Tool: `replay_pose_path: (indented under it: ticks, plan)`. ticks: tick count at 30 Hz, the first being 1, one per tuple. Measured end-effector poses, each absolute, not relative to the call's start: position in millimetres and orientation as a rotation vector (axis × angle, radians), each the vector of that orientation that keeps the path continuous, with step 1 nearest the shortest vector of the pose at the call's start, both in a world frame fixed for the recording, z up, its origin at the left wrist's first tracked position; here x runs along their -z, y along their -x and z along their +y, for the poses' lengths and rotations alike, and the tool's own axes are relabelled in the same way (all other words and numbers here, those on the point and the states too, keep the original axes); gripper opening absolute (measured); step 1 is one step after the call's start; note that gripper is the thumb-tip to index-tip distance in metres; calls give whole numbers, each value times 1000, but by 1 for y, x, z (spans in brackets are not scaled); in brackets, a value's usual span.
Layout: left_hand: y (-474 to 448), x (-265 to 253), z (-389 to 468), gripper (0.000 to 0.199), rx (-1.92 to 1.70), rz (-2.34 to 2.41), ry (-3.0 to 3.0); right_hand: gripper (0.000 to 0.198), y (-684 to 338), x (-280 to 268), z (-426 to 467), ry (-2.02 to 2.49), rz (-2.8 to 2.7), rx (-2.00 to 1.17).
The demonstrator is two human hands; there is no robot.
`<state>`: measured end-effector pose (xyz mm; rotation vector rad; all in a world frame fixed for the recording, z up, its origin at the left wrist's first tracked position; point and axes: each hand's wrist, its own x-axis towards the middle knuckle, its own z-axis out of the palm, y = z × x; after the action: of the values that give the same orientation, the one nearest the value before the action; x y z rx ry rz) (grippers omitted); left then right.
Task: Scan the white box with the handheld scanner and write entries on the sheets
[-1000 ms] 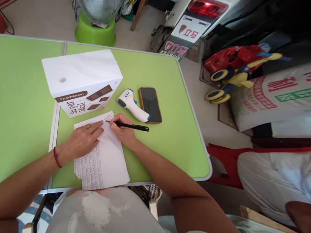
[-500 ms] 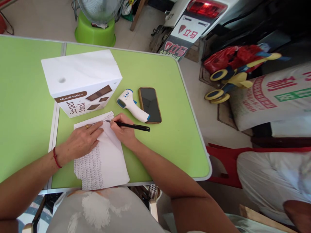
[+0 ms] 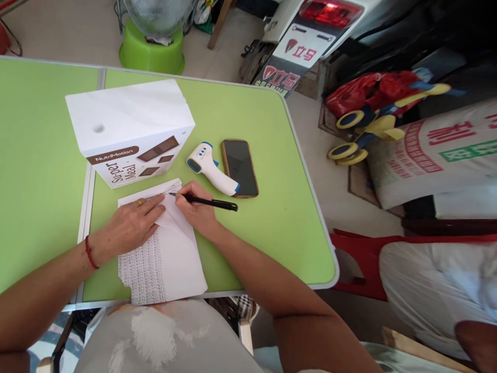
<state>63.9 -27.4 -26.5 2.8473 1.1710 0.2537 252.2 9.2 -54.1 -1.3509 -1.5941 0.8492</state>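
Observation:
My right hand [image 3: 197,208] pinches a black pen [image 3: 217,203], its tip on the upper part of a white sheet of paper [image 3: 180,259]. Rows of small handwriting run down the left side of the paper, whose left edge looks ragged. My left hand [image 3: 134,220] lies flat on the sheet with fingers stretched toward the pen tip, a ring and a red bracelet on it. Beyond the paper stands a white box [image 3: 132,116] printed "NutriMotion". A white and blue infrared thermometer [image 3: 213,168] and a dark smartphone [image 3: 240,168] lie past my right hand.
The green folding table [image 3: 287,223] has a metal edge and a seam left of the paper. Behind it are a green stool [image 3: 153,52] with a fan and a scooter's rear [image 3: 306,41]. A seated person's pale clothing [image 3: 423,280] and a printed sack [image 3: 435,150] are at right.
The pen's rear end has shifted slightly to the left as my right hand moves a little. My left hand and the paper stay in place.

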Motion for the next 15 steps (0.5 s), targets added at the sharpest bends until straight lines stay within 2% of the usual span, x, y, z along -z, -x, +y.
replay_pose_path:
  ticks: [15]
  plan:
    - [-64, 27, -27, 23, -272, 1164, -2852, 11, -252, 55, 9, 1340, -1596, -830]
